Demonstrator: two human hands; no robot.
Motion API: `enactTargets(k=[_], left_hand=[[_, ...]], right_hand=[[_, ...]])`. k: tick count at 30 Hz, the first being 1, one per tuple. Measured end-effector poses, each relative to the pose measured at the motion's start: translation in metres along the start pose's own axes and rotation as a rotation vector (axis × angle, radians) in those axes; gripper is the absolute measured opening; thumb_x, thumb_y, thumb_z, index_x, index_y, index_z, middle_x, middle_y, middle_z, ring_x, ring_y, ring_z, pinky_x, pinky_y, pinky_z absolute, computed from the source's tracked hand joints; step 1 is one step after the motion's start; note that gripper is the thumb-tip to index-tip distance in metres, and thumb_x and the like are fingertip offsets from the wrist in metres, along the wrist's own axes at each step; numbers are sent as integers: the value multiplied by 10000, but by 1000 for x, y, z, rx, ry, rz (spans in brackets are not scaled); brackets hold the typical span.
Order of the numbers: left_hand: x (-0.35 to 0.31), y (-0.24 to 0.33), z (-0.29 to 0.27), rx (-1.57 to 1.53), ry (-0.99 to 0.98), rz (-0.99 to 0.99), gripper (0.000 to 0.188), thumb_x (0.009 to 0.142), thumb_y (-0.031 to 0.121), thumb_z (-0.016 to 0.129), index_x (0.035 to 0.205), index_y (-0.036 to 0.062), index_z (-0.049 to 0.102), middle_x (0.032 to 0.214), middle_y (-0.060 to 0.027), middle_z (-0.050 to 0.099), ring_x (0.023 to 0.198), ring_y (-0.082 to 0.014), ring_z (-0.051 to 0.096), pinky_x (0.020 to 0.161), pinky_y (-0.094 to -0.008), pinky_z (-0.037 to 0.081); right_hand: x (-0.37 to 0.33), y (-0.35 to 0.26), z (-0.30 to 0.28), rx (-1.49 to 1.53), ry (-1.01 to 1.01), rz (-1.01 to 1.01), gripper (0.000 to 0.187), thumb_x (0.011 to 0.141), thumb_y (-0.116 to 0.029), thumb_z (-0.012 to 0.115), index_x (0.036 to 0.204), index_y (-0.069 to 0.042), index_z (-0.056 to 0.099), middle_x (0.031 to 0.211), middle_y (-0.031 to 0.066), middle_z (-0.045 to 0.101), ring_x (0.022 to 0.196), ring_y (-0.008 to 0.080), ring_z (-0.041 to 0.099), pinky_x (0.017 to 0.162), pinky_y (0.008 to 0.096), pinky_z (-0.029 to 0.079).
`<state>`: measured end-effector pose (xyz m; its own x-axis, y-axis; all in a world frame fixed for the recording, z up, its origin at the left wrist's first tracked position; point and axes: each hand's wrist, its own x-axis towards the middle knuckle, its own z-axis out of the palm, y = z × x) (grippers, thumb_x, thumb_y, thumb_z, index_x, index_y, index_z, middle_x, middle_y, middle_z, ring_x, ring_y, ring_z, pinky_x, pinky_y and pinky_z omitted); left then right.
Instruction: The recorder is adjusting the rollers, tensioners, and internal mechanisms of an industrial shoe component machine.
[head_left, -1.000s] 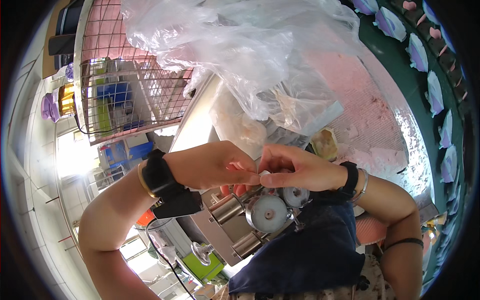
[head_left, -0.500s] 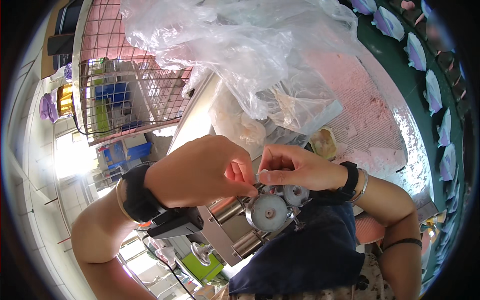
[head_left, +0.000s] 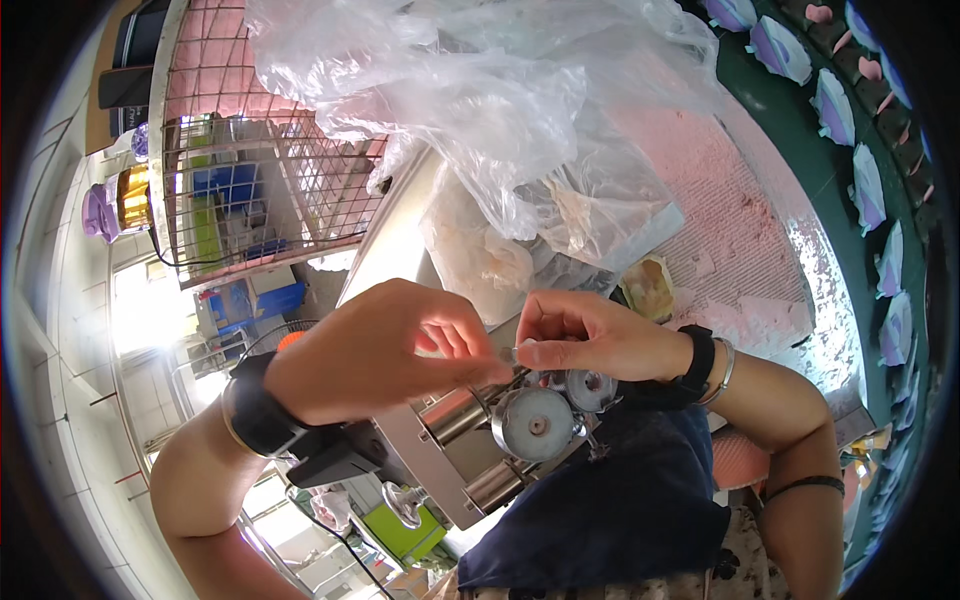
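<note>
My left hand (head_left: pixel 385 350) is curled, with its thumb stretched toward the right fingertips. Whatever lies between its thumb and fingers is too small to make out. Just beside it, my right hand (head_left: pixel 600 340) pinches a small whitish piece between thumb and bent forefinger; most of it is hidden. Below both hands stands a metal machine (head_left: pixel 400 445) with shiny cylindrical rods. On its front are a large round disc (head_left: pixel 535 425) with a pale face and a smaller metal wheel (head_left: pixel 592 390), close under my right thumb.
Crumpled clear plastic bags (head_left: pixel 480 110) cover the table beyond my hands. A small yellowish dish (head_left: pixel 648 287) sits right of them on a pink ribbed surface (head_left: pixel 735 220). A wire grid (head_left: pixel 270 150) stands at left. A green conveyor (head_left: pixel 800 140) carries several purple-white pieces (head_left: pixel 832 105) at right.
My left hand has drawn slightly left and its fingers have opened a little from the right hand's fingertips. My right hand has stayed almost in place, still pinching.
</note>
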<state>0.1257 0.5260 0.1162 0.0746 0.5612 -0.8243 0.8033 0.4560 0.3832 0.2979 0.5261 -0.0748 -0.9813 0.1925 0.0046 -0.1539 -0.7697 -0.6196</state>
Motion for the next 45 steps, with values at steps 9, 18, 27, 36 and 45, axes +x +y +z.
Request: enactTargets(k=[9, 18, 27, 36, 45], left_hand=[[-4, 23, 21, 552, 76, 155, 147, 820, 202, 743, 867, 67, 705, 780, -60, 690, 677, -221, 651, 654, -317, 497], [-3, -7, -41, 556, 203, -11, 258, 1001, 159, 460, 1195, 27, 565, 826, -130, 644, 679, -291, 617, 602, -375, 496], [14, -35, 5, -398, -427, -207, 242, 969, 230, 612, 1018, 6, 687, 938, -25, 676, 894, -92, 580, 835, -263, 453], [39, -41, 0, -330, -585, -296, 250, 930, 263, 688, 968, 16, 703, 830, 13, 650, 794, -55, 567, 726, -241, 460], [44, -41, 13, -314, -571, -259, 416, 951, 415, 638, 925, 5, 709, 755, 8, 637, 717, -64, 567, 657, -236, 455]], right_hand=[[0, 1, 0, 11, 11, -15, 236, 958, -274, 660, 983, -59, 564, 886, 6, 631, 792, 65, 575, 706, 224, 452], [-1, 2, -1, 2, 28, -29, 249, 946, -286, 675, 1008, -71, 564, 861, -6, 609, 751, 45, 542, 651, 212, 427], [-3, 0, -4, -152, 16, -19, 273, 929, -289, 693, 1089, -103, 572, 853, -44, 554, 710, 11, 446, 621, 187, 355], [-2, -4, -12, 57, -35, 102, 254, 938, -253, 685, 1108, -69, 639, 957, -22, 636, 894, 37, 560, 802, 222, 441], [1, 2, -19, 51, -86, 58, 314, 907, -255, 726, 1133, -62, 623, 948, -25, 614, 895, 62, 552, 803, 236, 443]])
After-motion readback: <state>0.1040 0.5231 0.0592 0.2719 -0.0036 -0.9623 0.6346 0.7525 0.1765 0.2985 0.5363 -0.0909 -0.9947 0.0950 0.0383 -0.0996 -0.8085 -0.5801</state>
